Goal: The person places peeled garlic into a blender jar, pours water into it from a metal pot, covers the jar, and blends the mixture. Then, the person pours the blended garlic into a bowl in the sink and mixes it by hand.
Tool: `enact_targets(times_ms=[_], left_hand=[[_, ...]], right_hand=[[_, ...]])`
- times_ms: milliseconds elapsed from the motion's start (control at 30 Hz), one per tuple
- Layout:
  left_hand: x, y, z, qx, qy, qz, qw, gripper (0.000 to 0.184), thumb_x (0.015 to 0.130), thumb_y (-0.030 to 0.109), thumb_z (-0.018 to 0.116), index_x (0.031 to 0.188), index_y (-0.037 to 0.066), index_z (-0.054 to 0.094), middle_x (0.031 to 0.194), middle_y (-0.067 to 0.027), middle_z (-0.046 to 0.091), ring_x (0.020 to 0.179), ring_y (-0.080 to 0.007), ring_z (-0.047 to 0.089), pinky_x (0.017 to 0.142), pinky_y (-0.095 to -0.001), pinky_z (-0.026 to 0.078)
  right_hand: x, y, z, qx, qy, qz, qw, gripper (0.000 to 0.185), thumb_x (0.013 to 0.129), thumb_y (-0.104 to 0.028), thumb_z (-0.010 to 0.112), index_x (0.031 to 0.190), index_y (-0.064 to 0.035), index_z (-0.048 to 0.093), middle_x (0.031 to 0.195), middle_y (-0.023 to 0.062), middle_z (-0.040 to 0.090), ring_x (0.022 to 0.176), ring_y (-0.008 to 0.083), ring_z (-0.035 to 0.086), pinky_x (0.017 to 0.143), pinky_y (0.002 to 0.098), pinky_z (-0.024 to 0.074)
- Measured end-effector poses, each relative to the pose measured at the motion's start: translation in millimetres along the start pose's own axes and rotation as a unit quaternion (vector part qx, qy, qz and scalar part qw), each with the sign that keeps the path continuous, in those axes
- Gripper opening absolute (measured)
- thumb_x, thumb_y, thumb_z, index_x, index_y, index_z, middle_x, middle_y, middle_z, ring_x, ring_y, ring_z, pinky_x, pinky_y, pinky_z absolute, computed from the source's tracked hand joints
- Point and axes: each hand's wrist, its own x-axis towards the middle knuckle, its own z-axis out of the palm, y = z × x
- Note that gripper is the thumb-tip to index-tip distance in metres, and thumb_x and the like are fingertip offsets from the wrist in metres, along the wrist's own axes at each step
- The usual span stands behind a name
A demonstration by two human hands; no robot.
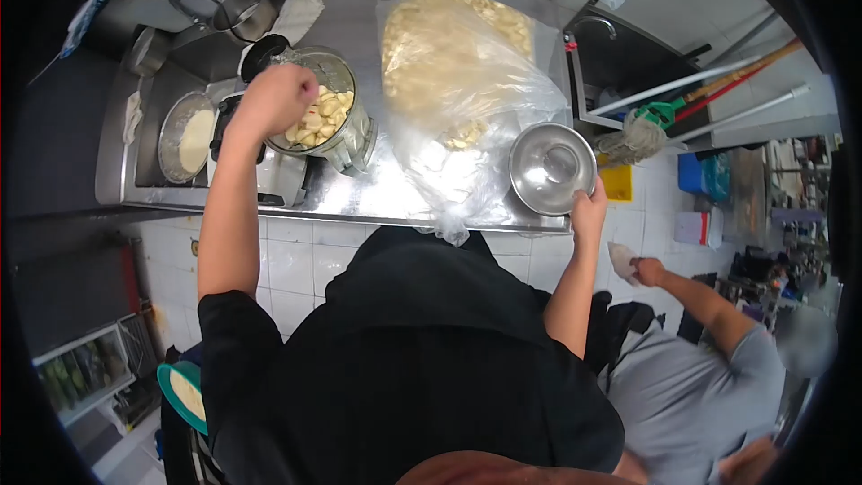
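My left hand is curled closed above the mouth of a clear blender jar. What its fingers hold, if anything, is hidden. Pale peeled garlic cloves fill much of the jar, and a black lid is at its far rim. At the counter's right front corner, my right hand grips the rim of a shiny metal bowl, with no cloves visible inside. Between the two hands lies a large clear plastic bag of peeled cloves, its bunched end hanging over the front edge.
Left of the jar, a pot holds pale paste. A metal pitcher and a white cloth stand behind. A sink with mop handles is at right. Nearby, a person in grey holds something whitish. A green bowl is below left.
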Motion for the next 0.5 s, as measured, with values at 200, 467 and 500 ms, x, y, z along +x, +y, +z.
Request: enact_targets(times_ms=[200, 467, 500], left_hand=[[-10, 11, -25, -0.103, 0.135, -0.103, 0.980, 0.010, 0.074, 0.007, 0.055, 0.080, 0.002, 0.061, 0.071, -0.0155, 0.061, 0.067, -0.0281, 0.060, 0.063, -0.0346, 0.045], [19, -1, 45, 0.134, 0.002, -0.122, 0.983, 0.012, 0.065, 0.012, 0.062, 0.070, 0.001, 0.064, 0.073, -0.0199, 0.061, 0.073, -0.0351, 0.060, 0.066, -0.0396, 0.048], [20, 2, 45, 0.150, 0.006, -0.129, 0.980, 0.011, 0.064, 0.010, 0.061, 0.069, 0.001, 0.065, 0.073, -0.0202, 0.061, 0.073, -0.0355, 0.061, 0.066, -0.0405, 0.049]], right_hand=[[39, 22, -14, 0.001, -0.127, 0.033, 0.991, 0.042, 0.070, -0.002, 0.043, 0.110, 0.0038, 0.053, 0.095, 0.0154, 0.061, 0.085, 0.0217, 0.057, 0.078, 0.0283, 0.0431], [79, 63, -8, -0.150, -0.180, -0.062, 0.970, 0.051, 0.072, -0.010, 0.047, 0.121, 0.0045, 0.046, 0.097, 0.0224, 0.060, 0.086, 0.0293, 0.059, 0.080, 0.0340, 0.0436], [80, 59, -9, -0.149, -0.182, -0.066, 0.970, 0.051, 0.072, -0.010, 0.047, 0.121, 0.0045, 0.046, 0.097, 0.0224, 0.060, 0.086, 0.0293, 0.059, 0.080, 0.0340, 0.0436]])
